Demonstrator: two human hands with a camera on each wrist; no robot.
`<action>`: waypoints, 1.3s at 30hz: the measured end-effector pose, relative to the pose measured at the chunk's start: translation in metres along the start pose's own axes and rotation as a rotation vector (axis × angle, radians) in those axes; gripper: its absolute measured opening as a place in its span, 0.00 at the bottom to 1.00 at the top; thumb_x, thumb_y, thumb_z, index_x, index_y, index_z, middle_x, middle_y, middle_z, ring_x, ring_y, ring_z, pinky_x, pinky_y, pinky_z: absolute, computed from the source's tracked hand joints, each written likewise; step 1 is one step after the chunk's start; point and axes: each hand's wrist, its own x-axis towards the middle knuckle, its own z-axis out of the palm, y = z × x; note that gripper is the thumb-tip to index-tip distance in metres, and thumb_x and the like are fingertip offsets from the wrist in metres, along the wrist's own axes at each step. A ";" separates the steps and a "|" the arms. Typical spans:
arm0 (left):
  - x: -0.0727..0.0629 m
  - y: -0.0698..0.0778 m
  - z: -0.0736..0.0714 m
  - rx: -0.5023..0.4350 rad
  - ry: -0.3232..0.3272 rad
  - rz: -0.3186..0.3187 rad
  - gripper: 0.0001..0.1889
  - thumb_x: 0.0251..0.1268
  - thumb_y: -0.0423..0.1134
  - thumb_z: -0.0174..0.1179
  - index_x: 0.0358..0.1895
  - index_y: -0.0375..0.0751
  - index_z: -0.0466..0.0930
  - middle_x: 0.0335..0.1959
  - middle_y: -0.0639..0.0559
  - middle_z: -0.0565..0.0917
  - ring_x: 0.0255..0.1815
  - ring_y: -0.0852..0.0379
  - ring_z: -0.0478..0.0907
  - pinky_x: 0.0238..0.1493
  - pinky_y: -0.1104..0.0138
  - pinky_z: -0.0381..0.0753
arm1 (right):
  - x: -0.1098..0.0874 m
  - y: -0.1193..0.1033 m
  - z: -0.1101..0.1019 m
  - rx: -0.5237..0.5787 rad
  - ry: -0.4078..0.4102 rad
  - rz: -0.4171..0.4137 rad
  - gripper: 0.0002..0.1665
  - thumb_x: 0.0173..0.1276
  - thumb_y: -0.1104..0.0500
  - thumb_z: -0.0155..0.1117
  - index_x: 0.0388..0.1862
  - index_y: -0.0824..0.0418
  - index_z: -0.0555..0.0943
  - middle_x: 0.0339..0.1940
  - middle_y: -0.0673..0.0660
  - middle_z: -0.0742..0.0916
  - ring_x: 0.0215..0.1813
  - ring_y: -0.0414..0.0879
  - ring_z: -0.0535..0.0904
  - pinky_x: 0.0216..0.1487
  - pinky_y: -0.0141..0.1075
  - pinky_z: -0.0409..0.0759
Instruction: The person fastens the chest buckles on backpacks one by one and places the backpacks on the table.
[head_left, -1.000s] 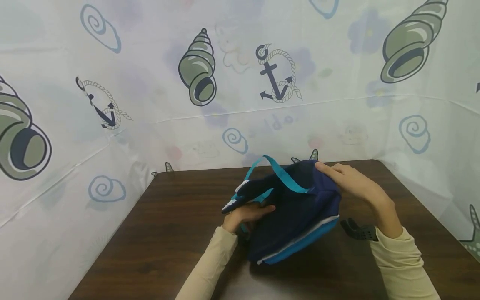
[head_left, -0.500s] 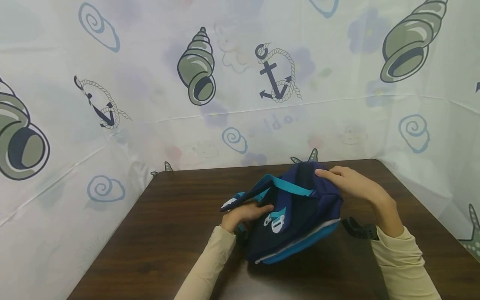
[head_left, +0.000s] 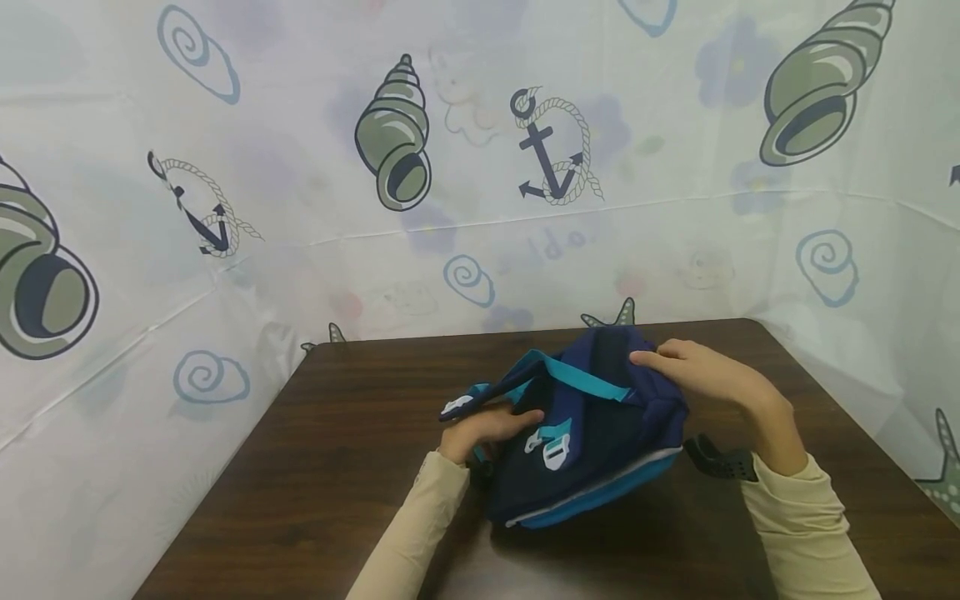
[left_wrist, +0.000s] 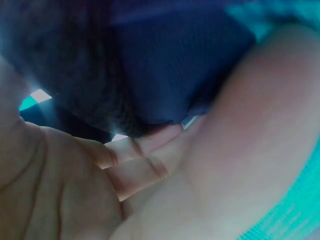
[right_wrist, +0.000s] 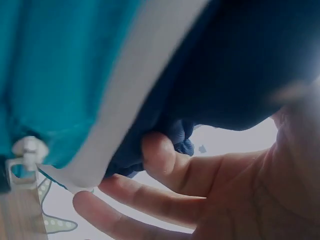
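A small navy backpack (head_left: 607, 433), with bright blue at its lower side, tilts above the table between both hands. Its turquoise strap (head_left: 585, 379) lies across the upper panel, and a white buckle (head_left: 556, 451) shows below. My left hand (head_left: 483, 429) holds the bag's left end, thumb on top; the left wrist view shows its fingers (left_wrist: 135, 150) against navy cloth. At the upper right corner my right hand (head_left: 701, 372) grips the bag, thumb uppermost. In the right wrist view its fingertips touch the bag beside white trim (right_wrist: 130, 75), near a white zipper pull (right_wrist: 24, 172).
A dark brown wooden table (head_left: 322, 467) lies beneath. White curtain-like sheeting (head_left: 480, 167) printed with shells and anchors stands at its back and sides. A black band (head_left: 720, 458) is on the right wrist.
The backpack's upper strap has dropped toward the panel, baring the white buckles. The bag has turned and sunk slightly; both hands keep their holds, the right one a little lower.
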 end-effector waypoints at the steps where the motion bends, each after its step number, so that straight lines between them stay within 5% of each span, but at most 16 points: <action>1: 0.000 0.000 -0.001 0.000 0.007 0.001 0.42 0.70 0.67 0.49 0.69 0.29 0.65 0.51 0.35 0.80 0.37 0.42 0.84 0.34 0.52 0.86 | 0.000 0.001 0.000 -0.006 -0.004 0.002 0.45 0.76 0.34 0.44 0.64 0.75 0.71 0.61 0.73 0.77 0.59 0.63 0.75 0.59 0.59 0.76; 9: -0.004 0.000 -0.004 0.009 0.029 -0.001 0.38 0.70 0.65 0.52 0.63 0.30 0.71 0.49 0.38 0.81 0.36 0.43 0.85 0.34 0.52 0.86 | 0.002 0.007 0.002 0.004 -0.045 0.000 0.39 0.76 0.34 0.46 0.56 0.70 0.77 0.50 0.63 0.82 0.50 0.54 0.78 0.52 0.51 0.79; 16: -0.005 -0.005 -0.007 -0.015 0.030 -0.013 0.42 0.70 0.64 0.52 0.70 0.28 0.62 0.57 0.34 0.78 0.49 0.39 0.83 0.42 0.47 0.86 | 0.004 0.010 0.005 0.013 -0.089 -0.004 0.42 0.76 0.35 0.46 0.61 0.73 0.75 0.56 0.67 0.82 0.55 0.57 0.79 0.58 0.56 0.78; 20: -0.004 -0.008 -0.010 0.000 0.033 0.000 0.42 0.69 0.65 0.53 0.69 0.29 0.64 0.57 0.35 0.79 0.49 0.39 0.83 0.42 0.47 0.86 | 0.006 0.012 0.005 0.023 -0.106 -0.021 0.34 0.77 0.38 0.48 0.49 0.68 0.80 0.40 0.57 0.82 0.43 0.49 0.77 0.45 0.43 0.78; 23: -0.006 -0.009 -0.012 0.002 0.031 0.008 0.42 0.68 0.65 0.53 0.68 0.30 0.65 0.58 0.35 0.79 0.49 0.39 0.83 0.42 0.47 0.86 | 0.007 0.015 0.004 0.021 -0.119 -0.033 0.30 0.78 0.40 0.49 0.47 0.67 0.80 0.37 0.54 0.79 0.40 0.47 0.75 0.41 0.39 0.74; 27: -0.010 -0.009 -0.016 -0.019 0.023 0.011 0.44 0.69 0.62 0.54 0.73 0.29 0.59 0.67 0.33 0.72 0.53 0.36 0.81 0.44 0.46 0.85 | 0.010 0.020 0.006 0.001 -0.142 -0.025 0.36 0.78 0.39 0.47 0.57 0.72 0.77 0.50 0.63 0.82 0.51 0.55 0.78 0.53 0.48 0.79; 31: -0.011 -0.009 -0.018 -0.014 0.036 0.029 0.45 0.71 0.59 0.55 0.76 0.29 0.51 0.73 0.31 0.63 0.51 0.33 0.82 0.41 0.47 0.86 | 0.013 0.024 0.009 -0.003 -0.179 -0.006 0.43 0.79 0.38 0.44 0.67 0.78 0.69 0.66 0.75 0.75 0.67 0.69 0.71 0.66 0.61 0.71; 39: -0.015 -0.004 -0.022 0.025 0.054 0.063 0.44 0.69 0.58 0.59 0.76 0.33 0.52 0.69 0.30 0.68 0.38 0.37 0.85 0.32 0.51 0.87 | 0.015 0.028 0.011 0.014 -0.205 -0.031 0.42 0.80 0.39 0.43 0.68 0.78 0.68 0.67 0.75 0.75 0.69 0.70 0.70 0.67 0.63 0.69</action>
